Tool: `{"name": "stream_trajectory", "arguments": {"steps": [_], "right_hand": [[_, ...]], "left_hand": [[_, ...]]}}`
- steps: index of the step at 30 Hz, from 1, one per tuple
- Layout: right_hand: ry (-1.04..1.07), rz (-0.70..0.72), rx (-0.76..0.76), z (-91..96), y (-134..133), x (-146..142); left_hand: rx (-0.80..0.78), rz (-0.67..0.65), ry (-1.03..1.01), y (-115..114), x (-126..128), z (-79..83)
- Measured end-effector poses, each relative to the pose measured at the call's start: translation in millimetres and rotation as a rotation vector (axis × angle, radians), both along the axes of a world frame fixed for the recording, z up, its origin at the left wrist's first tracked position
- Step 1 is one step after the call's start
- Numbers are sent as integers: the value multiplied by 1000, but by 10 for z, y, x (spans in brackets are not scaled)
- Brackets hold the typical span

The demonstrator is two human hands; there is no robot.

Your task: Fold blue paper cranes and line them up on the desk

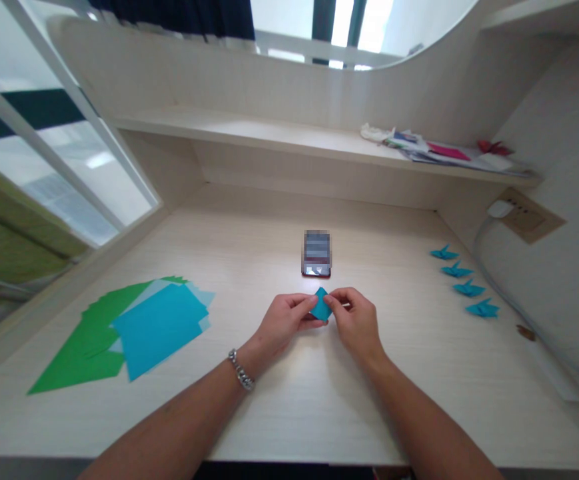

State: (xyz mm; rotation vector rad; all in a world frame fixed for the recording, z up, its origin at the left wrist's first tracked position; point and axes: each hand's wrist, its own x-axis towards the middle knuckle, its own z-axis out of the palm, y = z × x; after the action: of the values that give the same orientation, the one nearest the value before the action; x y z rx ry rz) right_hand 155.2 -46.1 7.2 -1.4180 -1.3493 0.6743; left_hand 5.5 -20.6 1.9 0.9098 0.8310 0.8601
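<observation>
Between both hands is a small folded blue paper (322, 305), roughly diamond-shaped, held just above the desk. My left hand (289, 315) pinches its left side, with the thumb on top and fingers beneath. On the right side, my right hand (355, 315) grips it between thumb and fingers. The fingertips under the paper are partly hidden. Just beyond the paper lies a phone (316, 253), its screen blurred.
Blue paper sheets (164, 327) and green sheets (76, 353) lie fanned at left. Several folded blue paper cranes (469, 288) stand in a row at right, beside a white cable (499, 287) plugged into a wall socket (532, 215). A shelf (279, 137) with papers runs along the back.
</observation>
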Motion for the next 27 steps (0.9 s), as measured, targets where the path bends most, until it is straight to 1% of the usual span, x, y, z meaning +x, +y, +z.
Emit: {"name": "stream_trajectory", "arguments": {"steps": [10,16,22,27], "right_hand": [[-54,27,52,-25,-8,-8],[-125,7,115,-22,-16,-19],[-55,-11,128,-62,-9,-46],[-65,12,167,-63,-6,-45]], "left_hand": [[-36,-37,-71,-4,-8,-10],[-70,-1,-114,-6,1,14],[-73,11,-105,7,-6,1],[-96,26,-110,14,-10,-10]]}}
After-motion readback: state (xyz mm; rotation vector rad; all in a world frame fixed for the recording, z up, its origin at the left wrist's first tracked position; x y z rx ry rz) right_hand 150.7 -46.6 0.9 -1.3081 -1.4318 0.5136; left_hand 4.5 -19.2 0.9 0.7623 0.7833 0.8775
